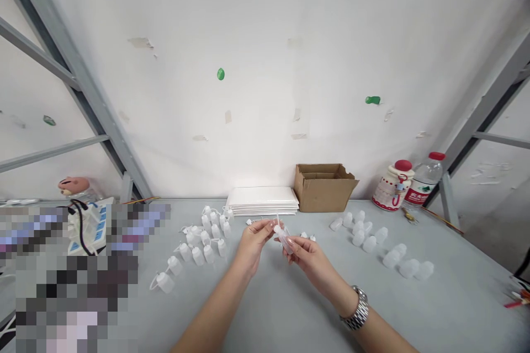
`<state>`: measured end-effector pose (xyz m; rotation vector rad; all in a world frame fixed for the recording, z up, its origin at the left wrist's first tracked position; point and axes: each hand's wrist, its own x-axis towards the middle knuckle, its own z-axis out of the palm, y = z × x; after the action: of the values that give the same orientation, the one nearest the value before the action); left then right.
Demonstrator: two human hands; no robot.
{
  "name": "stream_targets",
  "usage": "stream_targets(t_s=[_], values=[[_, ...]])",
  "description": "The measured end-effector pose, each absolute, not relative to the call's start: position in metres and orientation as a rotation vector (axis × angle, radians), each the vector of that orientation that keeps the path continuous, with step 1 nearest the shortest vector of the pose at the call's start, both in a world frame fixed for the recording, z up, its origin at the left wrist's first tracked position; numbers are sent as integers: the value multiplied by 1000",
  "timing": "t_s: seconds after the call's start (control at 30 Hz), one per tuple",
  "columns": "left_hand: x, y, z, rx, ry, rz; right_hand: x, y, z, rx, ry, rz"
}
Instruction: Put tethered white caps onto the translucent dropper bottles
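Over the middle of the table, my right hand (304, 253) is closed around a small translucent plastic bottle (285, 240), which is tilted. The fingers of my left hand (257, 240) pinch a white cap (277, 227) with a thin upright spout or strap at the bottle's mouth. Whether the cap is fully seated I cannot tell. To the left stand and lie several small bottles with white caps and loop straps (197, 255). On the right are several small translucent bottles without visible caps (370, 243). A few small white pieces (304, 235) lie partly hidden behind my hands.
Against the wall are a stack of flat white boxes (263, 202) and an open cardboard box (327, 190). A red-capped water bottle (423, 182) and a white jar with a red lid (394, 186) stand back right. A power strip (99, 226) with a black cable lies left, beside a blurred-out area.
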<state>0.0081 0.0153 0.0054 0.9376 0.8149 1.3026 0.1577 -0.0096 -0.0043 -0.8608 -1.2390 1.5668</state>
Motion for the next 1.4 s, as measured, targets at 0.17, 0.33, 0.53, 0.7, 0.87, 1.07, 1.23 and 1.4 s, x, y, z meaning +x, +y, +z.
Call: stream_targets(t_s=[0.17, 0.33, 0.53, 0.7, 0.87, 1.07, 1.23, 1.4], values=[[7, 15, 3, 1012, 858, 1288, 156, -10, -4, -984, -1384, 1395], [1, 15, 9, 1119, 915, 1263, 155, -12, -5, -1086, -1532, 1139], [2, 12, 17, 1145, 991, 1265, 156, -15, -8, -1136, -1608, 928], [2, 11, 16, 1173, 955, 1287, 155, -14, -2, -1008, -1391, 1308], [2, 11, 15, 1186, 953, 1293, 157, -15, 0, -686, -993, 1869], [11, 3, 17, 1057, 844, 1290, 158, -14, -2, -615, -839, 1990], [13, -1, 21, 1076, 819, 1246, 157, -13, 3, -721, -929, 1769], [14, 4, 17, 1074, 974, 1331, 153, -12, -1, -927, -1051, 1589]])
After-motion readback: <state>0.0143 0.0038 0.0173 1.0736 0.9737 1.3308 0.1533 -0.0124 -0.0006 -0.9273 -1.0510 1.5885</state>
